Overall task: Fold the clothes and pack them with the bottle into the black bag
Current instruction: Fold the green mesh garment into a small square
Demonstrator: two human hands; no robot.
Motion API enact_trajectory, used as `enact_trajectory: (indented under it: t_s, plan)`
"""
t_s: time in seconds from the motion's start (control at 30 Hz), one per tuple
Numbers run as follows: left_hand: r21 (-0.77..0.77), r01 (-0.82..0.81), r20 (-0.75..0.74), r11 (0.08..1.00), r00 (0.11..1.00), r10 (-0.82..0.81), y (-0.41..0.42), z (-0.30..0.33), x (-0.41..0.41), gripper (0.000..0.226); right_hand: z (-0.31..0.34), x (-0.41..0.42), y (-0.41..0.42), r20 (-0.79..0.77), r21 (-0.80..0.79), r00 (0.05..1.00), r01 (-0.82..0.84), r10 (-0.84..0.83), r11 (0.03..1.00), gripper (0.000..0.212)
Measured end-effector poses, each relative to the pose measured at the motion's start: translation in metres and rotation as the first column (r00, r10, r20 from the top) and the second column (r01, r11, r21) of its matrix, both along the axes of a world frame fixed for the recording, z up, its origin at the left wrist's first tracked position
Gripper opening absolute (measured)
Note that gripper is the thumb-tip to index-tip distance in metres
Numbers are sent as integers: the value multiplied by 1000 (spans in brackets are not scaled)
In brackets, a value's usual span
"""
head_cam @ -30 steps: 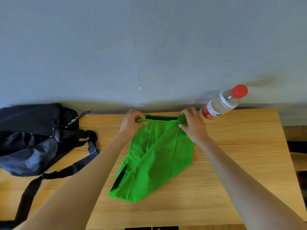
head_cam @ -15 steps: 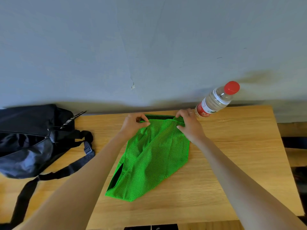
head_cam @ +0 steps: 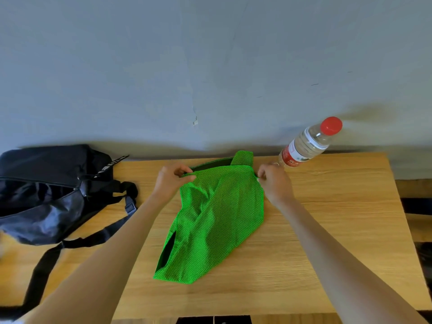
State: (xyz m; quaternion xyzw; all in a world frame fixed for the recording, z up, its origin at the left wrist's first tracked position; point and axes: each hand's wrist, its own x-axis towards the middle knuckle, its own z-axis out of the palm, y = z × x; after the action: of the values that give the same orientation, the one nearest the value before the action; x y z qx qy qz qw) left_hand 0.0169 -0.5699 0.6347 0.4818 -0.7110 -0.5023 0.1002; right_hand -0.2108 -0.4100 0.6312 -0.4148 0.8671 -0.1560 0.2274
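1. A green mesh garment [head_cam: 217, 220] is laid crumpled near the centre of a wooden table [head_cam: 327, 230]; it is used as the landmark below. Its far edge is raised slightly, w/ one strap loop poking up behind.
2. The left hand [head_cam: 169, 182] is closed in a pinch on the garment's far-left corner, thumb & fingertips pressed on the black-trimmed edge.
3. The right hand [head_cam: 274, 183] is closed in a pinch on the garment's far-right corner; the other fingers are curled in. The cloth between the two hands is drawn fairly straight.
4. A clear plastic bottle [head_cam: 306, 146] w/ red cap and red label is seen just beyond & right of the garment, near the right hand, apparently standing at the table's back edge.
5. A black bag [head_cam: 44, 192] is slumped well to the left of the garment, straps trailing toward the viewer. Whether its zip is open cannot be told.
6. Handling, as judged: the mesh is expected to be v. light, limp & a bit slippery, so folds may slide; best held at corners or trimmed edges, as now. The bottle is prob. rigid and heavier, best gripped round the body.
7. Count: 1 garment, 1 bottle, 1 bag, 2 hands.
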Motion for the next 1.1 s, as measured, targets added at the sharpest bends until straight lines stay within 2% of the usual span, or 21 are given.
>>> enact_trajectory:
  t_s: [0.07, 0.2, 0.27, 0.33, 0.4, 0.47, 0.53, 0.6, 0.7, 0.8, 0.93, 1.0, 1.1]
  plan:
    - [43, 21, 30, 999, 999, -23, 1, -6, 8, 18, 1, 3, -3, -39, -90, 998, -58, 55, 994, 5]
    - [35, 90, 72, 995, 993, -93, 3, -11, 17, 18, 8, 19, -16, -63, -228, 959, -282, 275, 932, 9]
    - [12, 105, 67, 994, 992, -106, 1, -12, 18, 24, 11, 30, -24, 14, -264, 945, -311, 326, 913, 12]
    - [-8, 112, 68, 994, 991, -111, 0, -13, 19, 25, 14, 39, -34, 155, -288, 922, -302, 355, 909, 13]
    - [0, 100, 49, 995, 994, -100, -1, -15, 20, 20, 16, 48, -44, 277, -328, 891, -265, 361, 907, 10]
    - [7, 95, 23, 995, 995, -95, -2, -15, 21, 17, 16, 52, -52, 324, -342, 882, -229, 343, 911, 7]
    - [12, 88, -1, 996, 996, -88, -1, -15, 23, 23, 12, 52, -56, 243, -285, 911, -262, 334, 922, 7]
    - [20, 88, -9, 996, 996, -88, -2, -15, 23, 22, 6, 48, -56, 87, -185, 931, -335, 354, 924, 8]
    - [55, 69, 8, 996, 998, -70, -2, -14, 23, 10, 0, 41, -52, -144, -102, 891, -446, 431, 889, 3]
    - [83, 57, 14, 995, 998, -58, -2, -13, 23, 6, -2, 34, -48, -265, -48, 840, -503, 474, 863, 11]
    - [107, 47, 10, 993, 999, -48, -1, -10, 23, 2, -1, 21, -38, -316, 2, 803, -532, 506, 847, 19]
    - [116, 59, 18, 992, 998, -61, 0, -8, 22, 9, 2, 19, -35, -281, 42, 770, -586, 573, 809, 16]
    - [125, 66, 25, 990, 997, -69, 0, -8, 22, 16, 3, 19, -35, -205, 51, 776, -600, 597, 798, 12]
